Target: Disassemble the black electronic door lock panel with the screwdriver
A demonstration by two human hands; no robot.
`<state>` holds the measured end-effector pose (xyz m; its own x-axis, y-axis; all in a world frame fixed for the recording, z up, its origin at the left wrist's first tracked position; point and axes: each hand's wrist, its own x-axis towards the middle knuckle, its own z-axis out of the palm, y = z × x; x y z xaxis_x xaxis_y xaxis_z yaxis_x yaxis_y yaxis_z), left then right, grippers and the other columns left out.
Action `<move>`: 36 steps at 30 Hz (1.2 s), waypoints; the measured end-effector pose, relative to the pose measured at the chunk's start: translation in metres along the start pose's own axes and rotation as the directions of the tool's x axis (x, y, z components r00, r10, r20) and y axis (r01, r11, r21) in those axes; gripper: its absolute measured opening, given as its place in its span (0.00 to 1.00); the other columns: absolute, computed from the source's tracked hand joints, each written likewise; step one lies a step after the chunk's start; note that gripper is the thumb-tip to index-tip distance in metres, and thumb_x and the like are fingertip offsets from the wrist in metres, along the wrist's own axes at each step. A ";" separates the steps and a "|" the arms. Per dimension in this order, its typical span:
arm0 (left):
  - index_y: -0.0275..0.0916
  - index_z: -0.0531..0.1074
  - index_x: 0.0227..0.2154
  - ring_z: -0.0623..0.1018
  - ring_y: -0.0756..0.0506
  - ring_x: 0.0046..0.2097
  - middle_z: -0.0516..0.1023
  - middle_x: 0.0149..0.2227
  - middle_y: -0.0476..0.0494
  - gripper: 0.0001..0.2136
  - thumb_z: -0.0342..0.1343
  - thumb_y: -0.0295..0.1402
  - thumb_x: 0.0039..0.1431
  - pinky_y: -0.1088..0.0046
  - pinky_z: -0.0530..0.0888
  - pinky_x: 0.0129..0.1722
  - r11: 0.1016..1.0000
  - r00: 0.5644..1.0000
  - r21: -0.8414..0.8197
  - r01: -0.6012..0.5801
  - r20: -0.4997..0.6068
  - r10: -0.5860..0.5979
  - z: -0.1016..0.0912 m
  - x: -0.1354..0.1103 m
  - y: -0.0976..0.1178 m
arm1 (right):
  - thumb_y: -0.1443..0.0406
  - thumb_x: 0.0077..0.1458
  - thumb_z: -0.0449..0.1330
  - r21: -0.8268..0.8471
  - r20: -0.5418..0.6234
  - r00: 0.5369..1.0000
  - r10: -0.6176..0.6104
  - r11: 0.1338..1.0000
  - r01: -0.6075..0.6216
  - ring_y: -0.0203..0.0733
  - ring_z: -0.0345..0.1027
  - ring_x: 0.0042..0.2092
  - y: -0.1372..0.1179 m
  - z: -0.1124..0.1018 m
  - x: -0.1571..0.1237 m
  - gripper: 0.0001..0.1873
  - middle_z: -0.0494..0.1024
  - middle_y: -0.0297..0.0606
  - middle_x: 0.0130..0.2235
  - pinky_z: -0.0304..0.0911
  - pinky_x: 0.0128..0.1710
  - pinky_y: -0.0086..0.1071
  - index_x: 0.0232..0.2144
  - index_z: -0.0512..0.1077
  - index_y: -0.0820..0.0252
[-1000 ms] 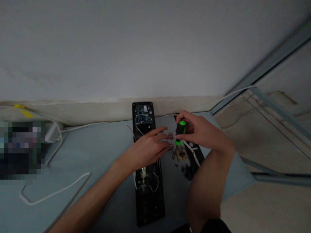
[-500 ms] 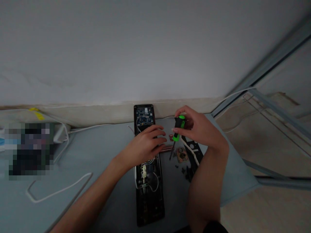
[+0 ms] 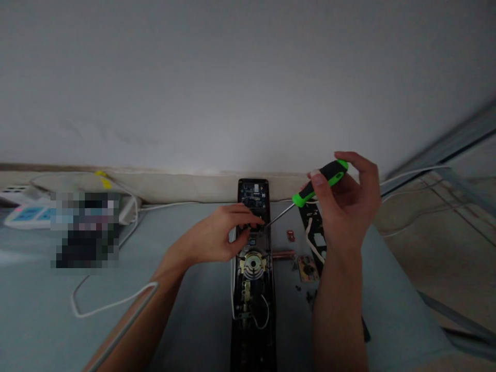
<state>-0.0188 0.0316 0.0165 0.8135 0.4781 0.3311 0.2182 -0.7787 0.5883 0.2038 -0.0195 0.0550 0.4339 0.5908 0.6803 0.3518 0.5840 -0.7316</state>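
A long black housing [image 3: 253,320] lies lengthwise before me, its inside facing up. At its far end is a circuit board [image 3: 252,194], and a round ringed metal part [image 3: 253,264] sits near the middle. My right hand [image 3: 349,201] is closed round the green and black handle of a screwdriver [image 3: 321,182]. The shaft slants down to the left, its tip at the housing's right side below the board. My left hand [image 3: 220,232] rests over the housing, fingers bent and closed by that tip; anything between them is hidden.
Right of the housing lie copper-coloured pieces [image 3: 284,254], a small square plate [image 3: 308,268], several small dark screws and a black perforated panel [image 3: 312,214] with a white cable. A power strip [image 3: 29,216] and a blurred-out object [image 3: 91,230] stand left. A wall rises behind.
My right hand has lifted and tilted the screwdriver, bringing its tip from above the table onto the housing. My left hand's spread fingers have bent inward. The view has shifted left.
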 end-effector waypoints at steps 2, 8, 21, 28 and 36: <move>0.38 0.79 0.51 0.82 0.43 0.46 0.83 0.46 0.40 0.17 0.53 0.24 0.62 0.63 0.79 0.48 1.000 1.000 -0.015 0.021 -0.017 -0.021 -0.001 -0.001 -0.003 | 0.68 0.54 0.70 -0.020 -0.071 0.996 -0.057 0.998 0.056 0.35 0.77 0.31 0.002 0.006 0.000 0.22 0.80 0.28 0.33 0.77 0.28 0.30 0.49 0.72 0.50; 0.38 0.81 0.46 0.81 0.46 0.40 0.83 0.41 0.43 0.10 0.59 0.34 0.67 0.70 0.77 0.41 0.995 0.990 -0.040 0.091 -0.108 -0.094 0.005 0.002 -0.010 | 0.69 0.52 0.71 0.000 -0.156 0.982 -0.109 0.994 0.111 0.37 0.79 0.32 0.004 0.014 0.000 0.22 0.80 0.30 0.35 0.77 0.28 0.30 0.48 0.72 0.54; 0.37 0.81 0.38 0.78 0.51 0.31 0.82 0.31 0.49 0.05 0.60 0.27 0.63 0.76 0.74 0.33 0.980 0.967 -0.128 0.152 -0.185 -0.174 0.010 0.002 -0.015 | 0.71 0.51 0.71 0.006 -0.155 0.973 -0.168 0.985 0.171 0.36 0.79 0.33 0.003 0.017 0.000 0.22 0.78 0.31 0.38 0.78 0.28 0.29 0.47 0.73 0.53; 0.37 0.80 0.43 0.80 0.51 0.34 0.84 0.35 0.48 0.10 0.61 0.24 0.60 0.76 0.77 0.37 0.982 0.964 -0.141 0.129 -0.214 -0.158 0.012 0.004 -0.010 | 0.70 0.51 0.71 -0.014 -0.104 0.976 -0.191 0.982 0.191 0.37 0.78 0.32 0.006 0.016 -0.002 0.25 0.80 0.30 0.36 0.79 0.27 0.32 0.50 0.73 0.48; 0.38 0.81 0.44 0.82 0.50 0.36 0.85 0.39 0.47 0.09 0.60 0.26 0.62 0.74 0.78 0.37 0.988 0.969 -0.115 0.105 -0.210 -0.128 0.014 0.003 -0.014 | 0.70 0.52 0.70 -0.020 -0.095 0.986 -0.140 0.990 0.139 0.36 0.79 0.34 0.005 0.016 -0.005 0.25 0.82 0.28 0.36 0.80 0.30 0.31 0.51 0.72 0.47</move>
<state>-0.0121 0.0377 -0.0009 0.6475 0.6483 0.4006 0.2392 -0.6720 0.7009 0.1902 -0.0108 0.0490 0.4568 0.4477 0.7687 0.4249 0.6494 -0.6307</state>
